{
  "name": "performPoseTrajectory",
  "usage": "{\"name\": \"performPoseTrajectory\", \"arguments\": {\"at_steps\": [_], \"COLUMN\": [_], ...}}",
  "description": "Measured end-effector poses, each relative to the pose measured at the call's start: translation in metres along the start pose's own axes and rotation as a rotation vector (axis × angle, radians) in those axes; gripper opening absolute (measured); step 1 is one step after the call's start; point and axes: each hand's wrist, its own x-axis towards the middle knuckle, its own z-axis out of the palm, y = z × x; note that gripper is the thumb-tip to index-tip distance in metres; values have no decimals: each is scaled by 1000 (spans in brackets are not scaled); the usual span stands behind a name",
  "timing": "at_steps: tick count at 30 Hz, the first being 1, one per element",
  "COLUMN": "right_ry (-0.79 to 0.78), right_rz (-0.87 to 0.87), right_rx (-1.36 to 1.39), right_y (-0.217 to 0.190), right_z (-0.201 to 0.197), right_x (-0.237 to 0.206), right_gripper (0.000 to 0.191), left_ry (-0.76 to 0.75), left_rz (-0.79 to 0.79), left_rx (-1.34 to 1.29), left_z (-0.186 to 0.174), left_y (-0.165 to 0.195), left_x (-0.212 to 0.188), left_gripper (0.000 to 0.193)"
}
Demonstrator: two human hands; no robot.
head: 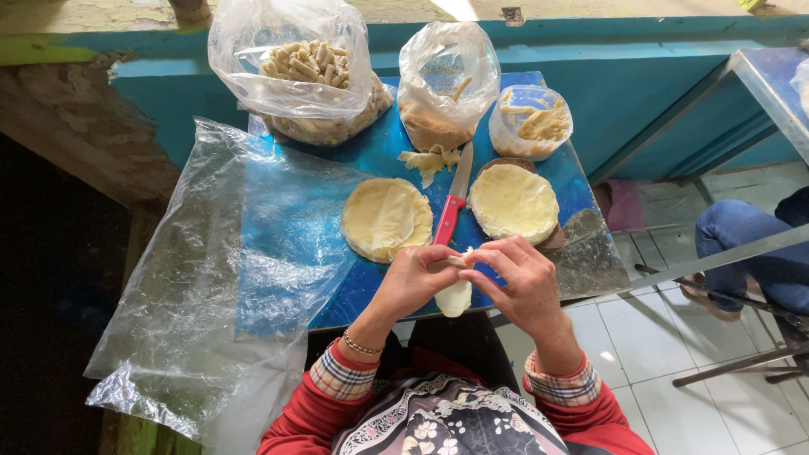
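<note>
Blue surface (379,156) under a teal wall, clear plastic sheet (211,278) draped off one side. Left hand (415,278) and right hand (522,282) both pinch the top of a pale rolled wrapper (455,297), held just off the near edge. It looks soft, light and tear-prone, best taken by fingertips at the seam. Behind lie two round wrapper stacks (386,217), a red-handled knife (451,215), and bags of finished rolls (316,72).

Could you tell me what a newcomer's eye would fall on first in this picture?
Probably the two hands, left hand and right hand, pinching a pale rolled wrapper at the blue table's near edge. Behind them lie two round stacks of wrappers with a red-handled knife between, and plastic bags of finished rolls at the back.
</note>
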Motion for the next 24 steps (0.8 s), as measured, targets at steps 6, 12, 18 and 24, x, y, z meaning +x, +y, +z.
{"name": "performPoseTrajectory", "arguments": {"at_steps": [6, 12, 18, 24], "right_ry": [40, 14, -114, -126], "right_rz": [-75, -20, 239, 344], "right_rx": [-132, -4, 350, 603], "right_y": [-2, 7, 25, 41], "right_z": [4, 9, 17, 28], "right_x": [-1, -5, -14, -27], "right_gripper": [17, 14, 9, 8], "left_ry": [38, 43, -52, -123], "left_rz": [66, 82, 227, 83], "left_rx": [148, 212, 302, 153], "left_z": [-2, -1, -14, -12], "left_y": [6, 19, 18, 13], "left_x": [-2, -6, -7, -4], "left_gripper": [24, 22, 21, 28]}}
